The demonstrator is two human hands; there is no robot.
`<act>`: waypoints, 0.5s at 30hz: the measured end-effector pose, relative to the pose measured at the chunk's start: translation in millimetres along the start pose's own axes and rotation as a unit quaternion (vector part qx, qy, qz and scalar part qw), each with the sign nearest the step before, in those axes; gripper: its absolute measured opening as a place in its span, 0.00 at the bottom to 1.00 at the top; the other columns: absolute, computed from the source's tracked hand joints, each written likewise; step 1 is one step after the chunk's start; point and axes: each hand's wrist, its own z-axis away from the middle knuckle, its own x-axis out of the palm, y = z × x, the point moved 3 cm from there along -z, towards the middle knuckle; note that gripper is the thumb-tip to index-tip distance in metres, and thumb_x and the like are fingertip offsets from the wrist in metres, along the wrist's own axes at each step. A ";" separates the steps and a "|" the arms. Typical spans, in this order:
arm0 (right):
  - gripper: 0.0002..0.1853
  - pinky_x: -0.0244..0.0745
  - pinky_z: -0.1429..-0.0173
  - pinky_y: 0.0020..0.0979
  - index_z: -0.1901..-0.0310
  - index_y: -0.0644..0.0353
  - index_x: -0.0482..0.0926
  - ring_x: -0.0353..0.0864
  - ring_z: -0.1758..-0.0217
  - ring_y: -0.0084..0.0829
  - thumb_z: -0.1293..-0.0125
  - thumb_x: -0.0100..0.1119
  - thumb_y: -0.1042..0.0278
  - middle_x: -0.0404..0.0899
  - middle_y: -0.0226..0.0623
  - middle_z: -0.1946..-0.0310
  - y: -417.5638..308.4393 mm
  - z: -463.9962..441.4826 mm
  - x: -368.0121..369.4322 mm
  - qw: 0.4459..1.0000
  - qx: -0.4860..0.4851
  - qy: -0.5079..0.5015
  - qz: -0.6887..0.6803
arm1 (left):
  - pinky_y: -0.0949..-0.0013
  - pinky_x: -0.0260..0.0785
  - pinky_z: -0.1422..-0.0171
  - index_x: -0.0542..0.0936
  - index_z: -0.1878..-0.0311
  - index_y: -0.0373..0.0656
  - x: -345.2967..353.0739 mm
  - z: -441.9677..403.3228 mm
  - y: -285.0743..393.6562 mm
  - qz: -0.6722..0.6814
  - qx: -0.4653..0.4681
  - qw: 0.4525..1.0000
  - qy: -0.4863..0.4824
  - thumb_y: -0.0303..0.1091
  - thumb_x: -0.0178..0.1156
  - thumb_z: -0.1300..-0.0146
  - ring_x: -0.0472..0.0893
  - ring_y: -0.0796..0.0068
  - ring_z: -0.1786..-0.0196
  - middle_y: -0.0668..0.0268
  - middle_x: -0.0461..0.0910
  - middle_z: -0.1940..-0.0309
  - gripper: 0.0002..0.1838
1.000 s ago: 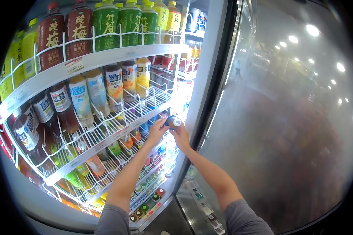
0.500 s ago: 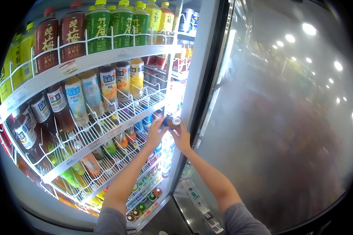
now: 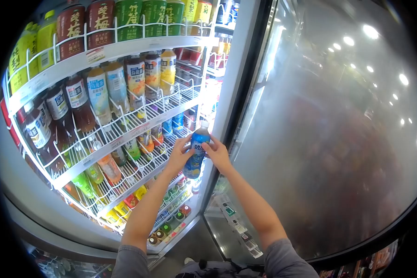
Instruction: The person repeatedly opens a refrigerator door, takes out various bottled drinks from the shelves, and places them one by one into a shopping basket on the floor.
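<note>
Between both hands I hold a blue-labelled drink bottle (image 3: 197,160), nearly upright, its cap end up and its label facing me. My left hand (image 3: 178,155) grips the bottle's left side, the thumb across the label. On the right side my right hand (image 3: 217,155) has its fingers closed against the label. The bottle is in front of the fridge's right edge, apart from the wire shelf (image 3: 139,125). Some fingertips behind the bottle are hidden.
Rows of tea bottles (image 3: 97,95) stand behind wire rails on the shelves to the left. Larger green bottles (image 3: 129,21) fill the top shelf. A fogged glass door (image 3: 329,139) stands open on the right. Small bottles (image 3: 166,228) line the bottom shelf.
The bottle has turned from its end facing me to upright, with its blue label now showing. My view has tilted down, so the shelves appear higher.
</note>
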 end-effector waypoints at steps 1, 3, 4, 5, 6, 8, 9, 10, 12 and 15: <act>0.37 0.82 0.51 0.28 0.29 0.66 0.63 0.83 0.53 0.26 0.34 0.67 0.58 0.82 0.47 0.50 2.0 3.3 1.1 1.000 0.010 0.009 0.025 | 0.66 0.67 0.29 0.65 0.28 0.42 1.0 9.0 2.7 0.000 0.001 1.000 0.004 0.21 0.61 0.36 0.70 0.67 0.34 0.62 0.64 0.41 0.32; 0.36 0.82 0.54 0.27 0.32 0.68 0.67 0.84 0.56 0.26 0.36 0.69 0.57 0.84 0.47 0.53 4.8 9.0 4.6 0.999 0.013 0.028 0.040 | 0.65 0.66 0.30 0.57 0.25 0.43 7.1 28.8 7.1 0.043 -0.058 0.997 -0.007 0.20 0.64 0.39 0.69 0.66 0.32 0.61 0.61 0.36 0.41; 0.35 0.83 0.55 0.27 0.34 0.68 0.69 0.84 0.58 0.26 0.37 0.70 0.57 0.85 0.47 0.55 5.6 12.2 5.8 0.998 0.019 0.035 0.048 | 0.65 0.66 0.31 0.47 0.21 0.45 6.0 33.6 -1.0 0.050 -0.099 0.993 -0.044 0.20 0.66 0.41 0.67 0.65 0.31 0.59 0.58 0.30 0.49; 0.34 0.83 0.56 0.27 0.36 0.69 0.71 0.85 0.60 0.26 0.38 0.71 0.57 0.85 0.46 0.57 6.9 15.3 7.6 0.997 0.025 0.042 0.056 | 0.65 0.66 0.31 0.47 0.21 0.45 4.1 39.4 -0.8 0.052 -0.100 0.993 -0.039 0.20 0.66 0.41 0.67 0.65 0.31 0.59 0.58 0.30 0.49; 0.34 0.83 0.56 0.27 0.36 0.69 0.71 0.85 0.60 0.26 0.38 0.71 0.57 0.85 0.46 0.57 7.9 17.5 9.7 0.997 0.027 0.036 0.059 | 0.65 0.66 0.31 0.44 0.21 0.46 6.0 46.0 10.8 0.059 -0.112 0.991 -0.045 0.20 0.66 0.40 0.68 0.65 0.31 0.59 0.59 0.29 0.51; 0.34 0.83 0.56 0.26 0.38 0.70 0.73 0.85 0.61 0.25 0.40 0.72 0.57 0.86 0.46 0.59 10.8 24.8 12.3 0.996 0.036 0.039 0.073 | 0.66 0.68 0.35 0.38 0.20 0.49 4.0 57.9 7.6 0.069 -0.113 0.989 -0.067 0.24 0.66 0.39 0.72 0.68 0.36 0.57 0.66 0.32 0.54; 0.34 0.83 0.56 0.26 0.38 0.70 0.73 0.85 0.61 0.25 0.40 0.72 0.57 0.86 0.46 0.59 8.3 29.1 16.4 0.996 0.039 0.029 0.078 | 0.66 0.68 0.35 0.38 0.20 0.49 3.6 63.7 11.2 0.072 -0.112 0.989 -0.056 0.24 0.66 0.39 0.72 0.68 0.36 0.57 0.66 0.32 0.54; 0.34 0.83 0.57 0.26 0.38 0.70 0.73 0.85 0.61 0.25 0.40 0.72 0.56 0.86 0.47 0.60 5.0 34.8 20.3 0.996 0.036 0.030 0.079 | 0.66 0.69 0.37 0.38 0.20 0.51 3.7 70.5 14.8 0.051 -0.136 0.988 -0.048 0.26 0.66 0.38 0.73 0.69 0.38 0.57 0.68 0.33 0.53; 0.34 0.83 0.58 0.26 0.39 0.70 0.74 0.85 0.61 0.25 0.40 0.73 0.55 0.86 0.47 0.60 4.2 44.3 26.0 0.996 0.036 0.021 0.083 | 0.67 0.71 0.41 0.39 0.20 0.54 5.0 85.2 18.5 0.008 -0.136 0.990 -0.035 0.32 0.66 0.36 0.76 0.71 0.44 0.56 0.73 0.38 0.52; 0.33 0.83 0.59 0.26 0.40 0.70 0.75 0.86 0.62 0.26 0.41 0.73 0.55 0.86 0.48 0.60 4.2 56.7 25.9 0.993 0.047 0.019 0.109 | 0.68 0.71 0.42 0.40 0.20 0.52 11.0 105.0 21.7 -0.013 -0.135 0.991 -0.013 0.33 0.67 0.37 0.77 0.71 0.46 0.56 0.76 0.43 0.52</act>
